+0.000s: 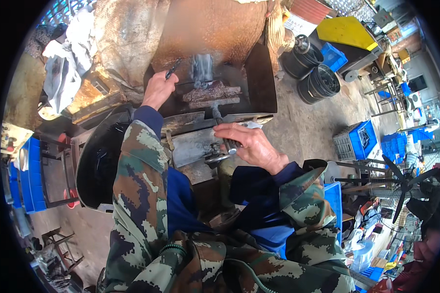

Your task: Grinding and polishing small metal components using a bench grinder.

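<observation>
Seated before a rusty forge [215,34], its dark hearth tray [259,78] spread between both arms. In the tray, a heap of coals [211,92] with thin smoke rising, and a metal rod [217,115] lying with its far end in the heap, its near end running back over the tray's front lip. Below the lip, a grey steel plate [193,145] with a small clamp fitting [214,156] on it.

Right hand [252,146] at the near end of the rod, fingers curled round a ribbed grip, closed on it just beside the clamp fitting. Rod thus stretching from this hand straight up to the coals.

Left hand [157,90] raised at the tray's left edge, well apart from the rod, level with the heap and to its left. Fingers pinched shut on a thin dark tool [173,69] pointing up and right toward the smoke.

Both forearms in camouflage sleeves over blue cuffs. Dark round pan [95,161] beside the left elbow. Off to the right, two black buckets [314,73], blue crates [357,139] and a fan [401,183] on the ground.
</observation>
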A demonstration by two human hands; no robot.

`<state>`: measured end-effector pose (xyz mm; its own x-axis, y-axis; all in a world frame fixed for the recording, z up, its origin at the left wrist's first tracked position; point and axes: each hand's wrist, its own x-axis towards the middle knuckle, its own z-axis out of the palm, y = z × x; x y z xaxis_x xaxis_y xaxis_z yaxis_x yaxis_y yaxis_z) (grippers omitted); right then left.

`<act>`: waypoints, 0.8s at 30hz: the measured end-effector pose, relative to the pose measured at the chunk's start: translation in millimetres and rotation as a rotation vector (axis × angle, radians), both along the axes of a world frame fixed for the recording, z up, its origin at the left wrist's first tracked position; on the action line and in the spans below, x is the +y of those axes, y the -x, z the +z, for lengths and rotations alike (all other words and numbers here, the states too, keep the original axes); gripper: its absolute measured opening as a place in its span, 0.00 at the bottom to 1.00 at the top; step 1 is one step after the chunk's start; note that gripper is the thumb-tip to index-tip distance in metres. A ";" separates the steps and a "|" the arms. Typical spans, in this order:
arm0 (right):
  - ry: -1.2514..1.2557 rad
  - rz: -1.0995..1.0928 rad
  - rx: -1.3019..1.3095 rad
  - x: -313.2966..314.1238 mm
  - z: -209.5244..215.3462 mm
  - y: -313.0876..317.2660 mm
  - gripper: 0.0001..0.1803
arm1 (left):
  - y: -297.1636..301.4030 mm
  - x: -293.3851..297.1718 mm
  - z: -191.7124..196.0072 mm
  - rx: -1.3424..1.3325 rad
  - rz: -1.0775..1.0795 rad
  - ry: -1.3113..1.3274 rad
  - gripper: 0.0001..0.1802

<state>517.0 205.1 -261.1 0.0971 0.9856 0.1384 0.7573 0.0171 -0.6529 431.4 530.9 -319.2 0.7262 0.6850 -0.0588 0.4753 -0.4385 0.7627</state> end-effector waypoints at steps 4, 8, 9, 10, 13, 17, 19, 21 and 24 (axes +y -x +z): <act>-0.204 -0.106 0.121 19.2 4.3 -1.8 0.20 | -6.7 4.5 -13.9 -0.276 0.151 0.111 0.15; -0.308 -0.233 0.334 40.4 9.5 -8.2 0.19 | -9.5 3.2 -1.6 -0.479 0.295 -0.249 0.13; -0.303 -0.306 0.454 51.0 13.8 -5.7 0.18 | -6.2 8.4 -2.8 -0.482 0.312 -0.268 0.13; -0.295 -0.350 0.605 59.9 19.5 -2.1 0.16 | -3.0 12.2 -6.1 -0.584 0.344 -0.121 0.13; -0.417 -0.495 0.619 87.4 25.6 -19.5 0.13 | -9.9 -17.0 26.8 -0.623 0.362 0.135 0.15; -0.502 -0.519 0.599 135.3 33.9 -43.5 0.12 | -1.6 -39.2 48.8 -0.681 0.307 0.331 0.16; -0.483 -0.595 0.559 163.7 36.1 -57.3 0.13 | -1.9 -37.6 49.2 -0.537 0.292 0.241 0.16; -0.461 -0.611 0.558 186.7 36.3 -74.2 0.14 | 0.9 -45.7 53.2 -0.489 0.255 0.221 0.16; -0.452 -0.645 0.567 207.7 37.1 -92.6 0.13 | -7.1 -48.9 49.1 -0.481 0.215 0.268 0.15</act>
